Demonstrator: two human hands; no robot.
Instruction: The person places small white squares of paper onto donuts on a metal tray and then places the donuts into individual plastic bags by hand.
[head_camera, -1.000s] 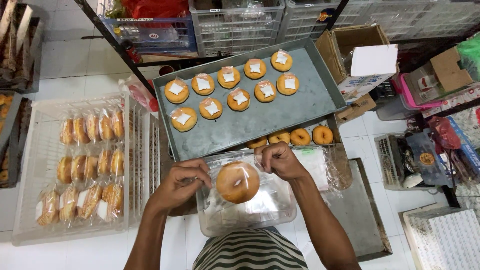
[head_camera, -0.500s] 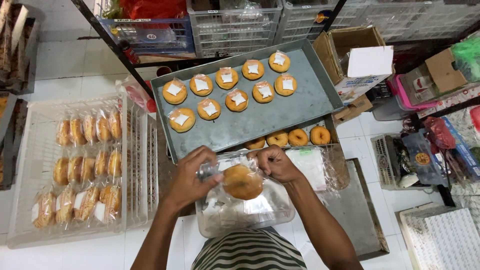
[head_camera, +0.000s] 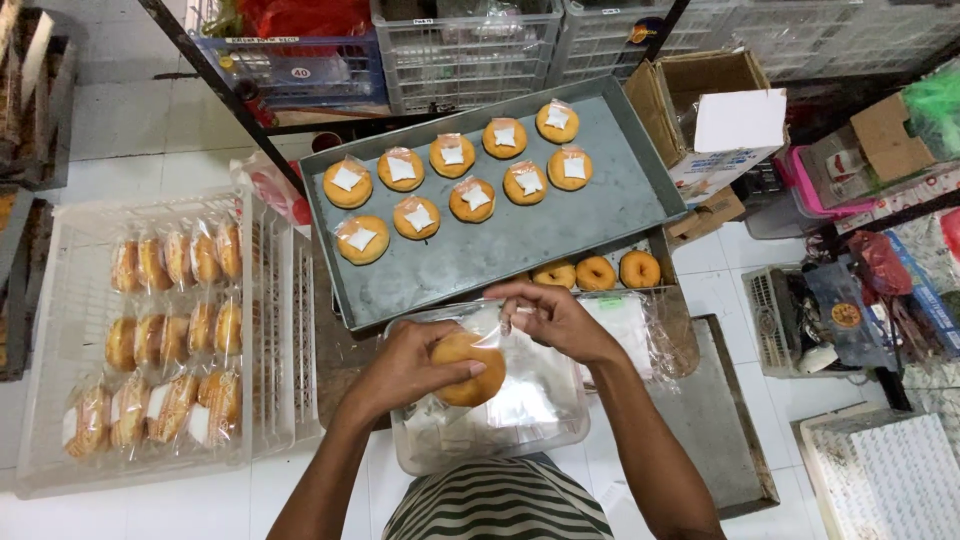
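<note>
Fingers, our left hand: curled around a round golden donut, thumb on its near edge, holding it over the clear plastic tub in front of us.
Fingers, our right hand: thumb and forefinger pinched together on the thin clear wrapper just above the donut; the other fingers are loosely bent.
Donut position: between both our hands, above the tub; it appears to be partly inside the wrapper, though the film is too glossy for us to be sure.
Done, far left: a white slatted crate holds rows of donuts already bagged, standing on edge.
Done, centre: a grey metal tray carries nine wrapped donuts with white labels, laid flat in two rows; much of the tray is bare.
Left to do: three unwrapped donuts sit just beyond the tray's near edge; we judge the batch well along, with few pieces remaining.
Surface: a worn low work board on a white tiled floor.
Room, right: open cardboard boxes, plastic crates on dark metal shelving, and mixed clutter at the far right.
</note>
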